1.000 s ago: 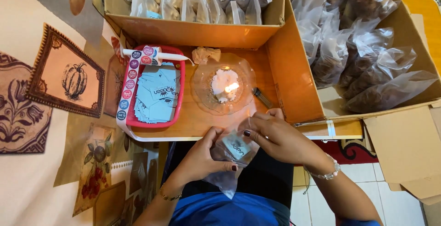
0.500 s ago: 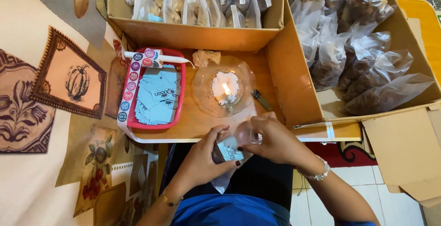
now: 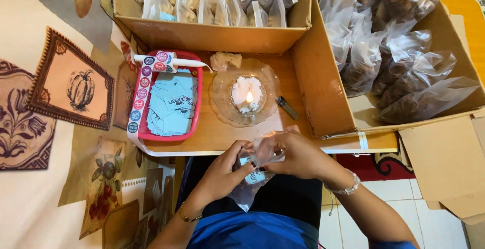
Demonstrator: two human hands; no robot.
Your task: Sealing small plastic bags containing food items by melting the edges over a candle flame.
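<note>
Crinkly clear plastic pouch (image 3: 252,170) with a pale blue card inside, pinched between both hands just off the wooden table edge (image 3: 212,145). Left hand (image 3: 222,170) curled under and around it, fingers closed on the film; right hand (image 3: 298,153) folded over the top, fingertips gripping the pouch mouth. Just beyond: scalloped glass dish (image 3: 222,105) with a lit lumpy white candle (image 3: 246,95), red plastic basket (image 3: 194,127) of blue cards, strip of round stickers (image 3: 140,95) along its left side. Cardboard boxes (image 3: 212,34) behind, stuffed with filled bags.
</note>
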